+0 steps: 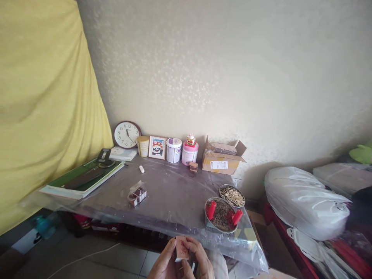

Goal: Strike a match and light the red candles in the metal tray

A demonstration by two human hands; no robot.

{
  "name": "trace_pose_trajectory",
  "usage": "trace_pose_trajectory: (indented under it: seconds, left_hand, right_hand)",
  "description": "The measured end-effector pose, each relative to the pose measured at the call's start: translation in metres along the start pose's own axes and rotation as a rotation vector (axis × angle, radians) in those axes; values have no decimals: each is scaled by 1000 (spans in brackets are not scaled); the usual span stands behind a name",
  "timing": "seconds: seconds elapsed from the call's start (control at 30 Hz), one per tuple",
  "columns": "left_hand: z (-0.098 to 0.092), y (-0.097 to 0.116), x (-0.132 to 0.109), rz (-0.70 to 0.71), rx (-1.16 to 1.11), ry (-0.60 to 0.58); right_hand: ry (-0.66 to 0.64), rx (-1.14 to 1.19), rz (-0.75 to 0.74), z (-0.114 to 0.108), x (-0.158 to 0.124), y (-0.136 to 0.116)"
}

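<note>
Matchbox (181, 248), small and pinkish with a printed face, sits at the bottom edge of the view, below the near edge of the plastic-covered table (174, 193), held upright between both hands. Left hand (165, 263) closes its fingers on the box's left side; right hand (202, 261) curls over its right side and top, fingers touching it. On the table, ahead and to the right of the hands, stands a round tin (220, 216) of dark matter with two red pieces, and behind it a dish of matchsticks (231, 195). A wrapped pack of boxes (137, 194) lies to the left.
</note>
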State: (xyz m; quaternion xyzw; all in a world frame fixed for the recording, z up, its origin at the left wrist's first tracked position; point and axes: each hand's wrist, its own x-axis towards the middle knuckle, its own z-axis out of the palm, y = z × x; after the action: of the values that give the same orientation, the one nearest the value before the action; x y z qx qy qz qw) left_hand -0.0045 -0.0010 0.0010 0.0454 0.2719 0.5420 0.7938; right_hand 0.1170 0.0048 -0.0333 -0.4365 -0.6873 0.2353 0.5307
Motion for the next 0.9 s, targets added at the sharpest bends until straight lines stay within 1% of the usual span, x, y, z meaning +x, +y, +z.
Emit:
trace_pose_trajectory:
  seconds: [0.07,0.17,0.3,0.43,0.6,0.63,0.7,0.8,0.83,0.9]
  left_hand:
    - [-2,3,-1,5,-19,-68]
    - [-5,3,-1,62,-35,-150]
    - [-5,1,-1,100,-6,-154]
    - [0,0,-7,109,49,-160]
    - [6,-2,-15,118,74,-178]
    - [7,-2,-16,114,74,-187]
    - [7,2,-17,95,71,-187]
    - [3,9,-17,95,57,-162]
    - [0,11,-17,82,50,-138]
    - [-6,14,-16,24,40,-82]
  right_hand:
    - [17,-14,26,2,-1,-7]
    - [11,-37,67,2,0,-18]
    - [-28,-108,85,-2,2,-27]
    - [-71,-132,106,-3,0,-27]
    - [-1,-88,166,4,-9,-24]
    - [-4,-86,181,4,-9,-25]
    - [-71,-71,198,0,-6,-27]
    - [-266,3,203,-15,6,-32]
    - [-308,27,197,-20,11,-33]
    - [-319,28,151,-28,20,-33]
